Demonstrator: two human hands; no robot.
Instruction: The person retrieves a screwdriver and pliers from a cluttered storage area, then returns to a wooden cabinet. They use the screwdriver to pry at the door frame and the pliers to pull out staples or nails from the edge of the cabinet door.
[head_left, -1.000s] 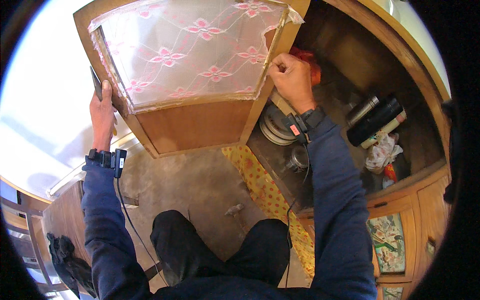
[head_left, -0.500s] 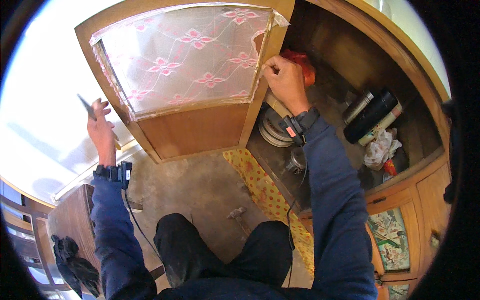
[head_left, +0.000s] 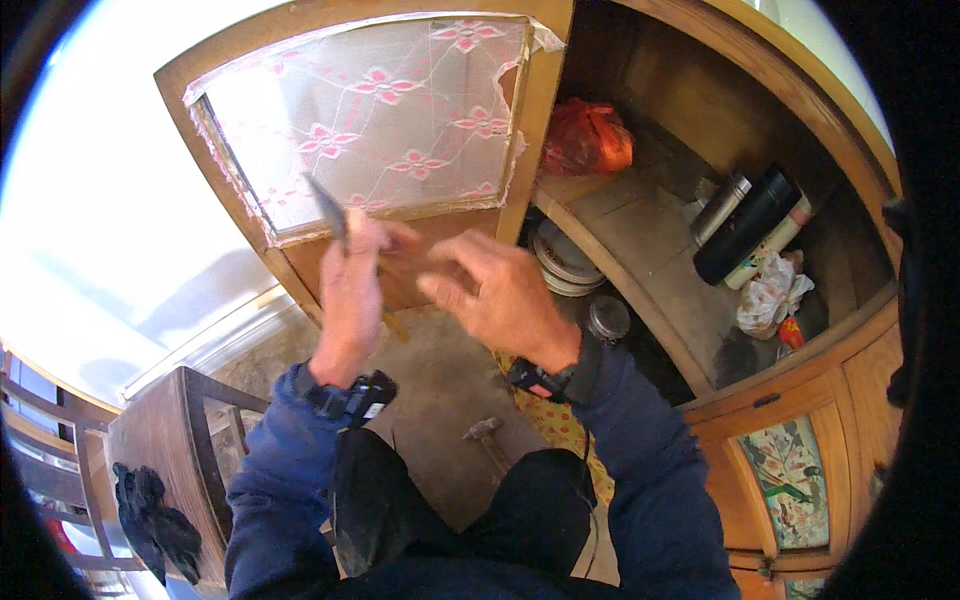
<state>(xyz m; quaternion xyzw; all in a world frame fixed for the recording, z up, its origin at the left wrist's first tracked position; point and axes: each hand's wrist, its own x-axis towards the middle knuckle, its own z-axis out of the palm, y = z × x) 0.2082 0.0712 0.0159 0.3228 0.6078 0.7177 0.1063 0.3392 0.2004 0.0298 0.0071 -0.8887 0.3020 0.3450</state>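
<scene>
a dark-bladed tool (head_left: 327, 212) is gripped in the left hand (head_left: 350, 295), before a lace-covered cabinet door (head_left: 370, 125); just right of it, the right hand (head_left: 505, 300) is half-curled, any pinch too blurred to tell

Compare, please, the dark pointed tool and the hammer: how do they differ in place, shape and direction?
The dark pointed tool is in the left hand; the hammer lies on the floor. The tool's visible part narrows to a tip; the hammer has a blunt head. In the picture, the tool's tip points up and leftward; the hammer's handle runs down and rightward from its head.
</scene>
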